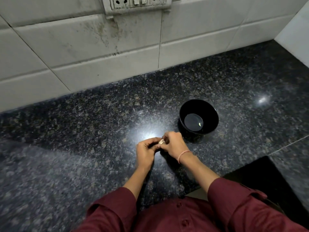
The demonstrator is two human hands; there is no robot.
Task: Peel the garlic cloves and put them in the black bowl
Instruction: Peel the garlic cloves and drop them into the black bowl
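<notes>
A garlic clove (161, 141) with papery brownish skin is pinched between both hands just above the dark granite counter. My left hand (147, 150) grips it from the left with curled fingers. My right hand (173, 142) pinches it from the right, a thin pink band on its wrist. The black bowl (184, 109) stands on the counter just right of and behind my hands. One pale peeled clove (199, 124) lies on the bowl's bottom.
The speckled granite counter (83, 131) runs to a white tiled wall (83, 47) at the back and a second wall at the far right. A socket panel (136, 3) sits high on the wall. A black object (260, 174) lies at the counter's near right edge.
</notes>
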